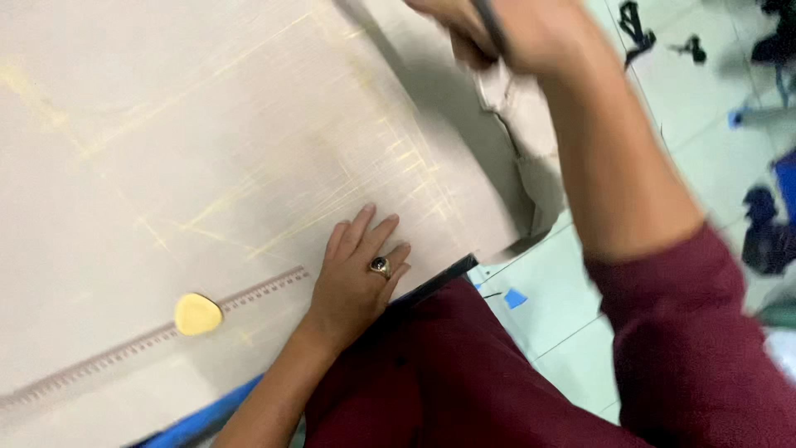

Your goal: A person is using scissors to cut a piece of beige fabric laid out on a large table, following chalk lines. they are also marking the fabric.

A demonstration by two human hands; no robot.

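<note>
The cloth lies spread over the tabletop, covering nearly all of it. On the cloth, a ruler runs slantwise, with a chalk piece resting on it. The left hand lies flat on the cloth, just right of the ruler's end. The right hand sits at the cloth's far right edge. The floor lies right of the cloth.

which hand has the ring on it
The left hand, lying flat with fingers spread on the beige cloth, wears a dark-stoned ring. The right hand, raised at the cloth's far edge and gripping something dark, shows no ring.
</note>
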